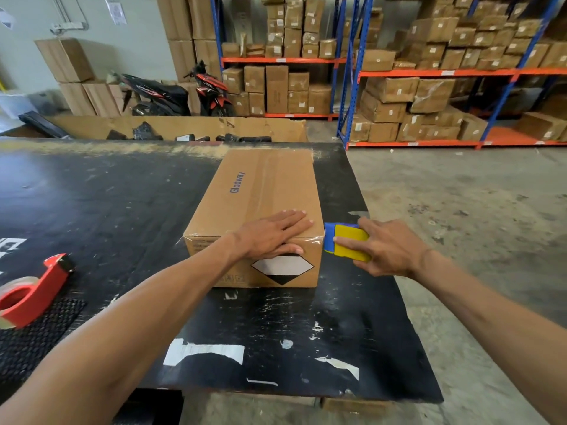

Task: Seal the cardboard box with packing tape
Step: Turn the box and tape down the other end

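1 head view (wide-angle) looks forward and down, close over the table.

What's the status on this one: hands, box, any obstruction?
Left hand flat on brown cardboard box, open. Right hand in a closed grip on blue-and-yellow tape dispenser at box's near right corner. Red tape dispenser idle far left; nothing blocking.

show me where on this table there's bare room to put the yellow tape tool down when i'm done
Widest bare patch: the black table left of the cardboard box, beyond the red tape dispenser. Another lies in front of the box, between both forearms. Crowded: the near left corner, with the red dispenser and mesh mat. The strip right of the box is narrow, where the right hand holds the yellow tape tool.
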`<action>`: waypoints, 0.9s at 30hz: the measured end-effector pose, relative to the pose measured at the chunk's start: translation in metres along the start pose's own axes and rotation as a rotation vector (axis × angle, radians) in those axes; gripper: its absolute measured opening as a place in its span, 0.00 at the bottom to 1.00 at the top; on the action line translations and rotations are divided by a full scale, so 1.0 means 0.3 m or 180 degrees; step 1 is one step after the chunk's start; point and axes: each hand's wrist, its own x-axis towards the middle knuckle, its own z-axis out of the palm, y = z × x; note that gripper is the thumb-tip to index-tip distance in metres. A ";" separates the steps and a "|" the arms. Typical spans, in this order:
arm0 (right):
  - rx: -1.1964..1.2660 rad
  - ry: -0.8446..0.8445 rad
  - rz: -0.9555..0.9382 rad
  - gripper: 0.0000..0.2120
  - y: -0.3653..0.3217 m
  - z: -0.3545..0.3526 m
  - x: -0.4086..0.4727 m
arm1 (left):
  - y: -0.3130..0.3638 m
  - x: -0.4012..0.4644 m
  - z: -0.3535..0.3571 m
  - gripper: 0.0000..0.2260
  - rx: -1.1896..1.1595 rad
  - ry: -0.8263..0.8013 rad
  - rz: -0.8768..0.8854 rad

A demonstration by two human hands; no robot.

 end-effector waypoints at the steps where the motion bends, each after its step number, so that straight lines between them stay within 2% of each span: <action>1: -0.0081 0.0010 -0.0021 0.25 -0.006 -0.005 0.003 | -0.002 0.004 -0.002 0.37 -0.0010 -0.0022 -0.0006; 4: -0.0423 -0.0175 -0.0293 0.24 -0.041 0.018 0.012 | 0.011 0.004 -0.016 0.41 0.0002 -0.0110 -0.0067; 6: -0.0446 -0.0425 -0.0232 0.24 -0.071 0.050 0.005 | 0.057 0.011 -0.036 0.41 0.0019 -0.0214 -0.0279; 11: -0.0404 -0.0477 0.0094 0.24 -0.086 0.047 0.041 | 0.280 0.136 -0.033 0.32 -0.0071 0.0362 -0.1686; 14: -0.0407 -0.0318 0.0291 0.23 -0.070 0.016 0.056 | 0.330 0.201 -0.018 0.25 -0.0138 0.0355 -0.2222; 22: -0.0182 -0.0362 0.1007 0.21 -0.046 -0.003 0.057 | 0.322 0.242 -0.038 0.28 -0.0384 -0.0112 -0.2333; 27: 0.0219 -0.0129 0.1433 0.21 -0.052 -0.053 0.055 | 0.286 0.184 -0.075 0.30 -0.0511 -0.0542 -0.2083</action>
